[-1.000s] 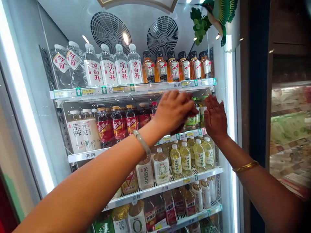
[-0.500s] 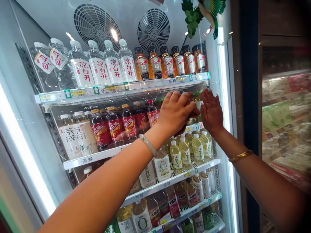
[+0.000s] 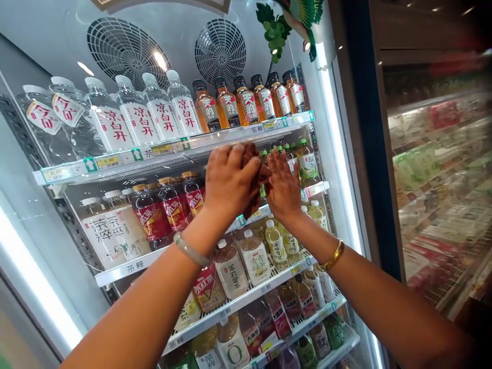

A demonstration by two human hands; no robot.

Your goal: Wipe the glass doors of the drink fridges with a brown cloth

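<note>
My left hand (image 3: 229, 177), with a pale bangle at the wrist, is raised in front of the glass of a lit drinks cooler. Its fingers are curled against a dark reddish-brown shape (image 3: 252, 179) that I cannot make out. Close on its right, my right hand (image 3: 283, 182), with a gold bangle, lies flat toward the glass with its fingers stretched up. Both hands overlap the second shelf in view. Behind them stand green-capped bottles (image 3: 308, 160) and red-labelled tea bottles (image 3: 175, 205).
Clear water bottles (image 3: 111, 120) and amber bottles (image 3: 246, 105) line the top shelf (image 3: 215, 137). Pale yellow bottles (image 3: 274, 245) and other drinks fill lower shelves. A bright light strip (image 3: 340, 133) runs down the right side. Farther right is another stocked cooler (image 3: 434, 179).
Both hands have moved left in view, and the right hand sits lower. The view has shifted too, with the shelves' right ends farther left and more green-capped bottles showing.
</note>
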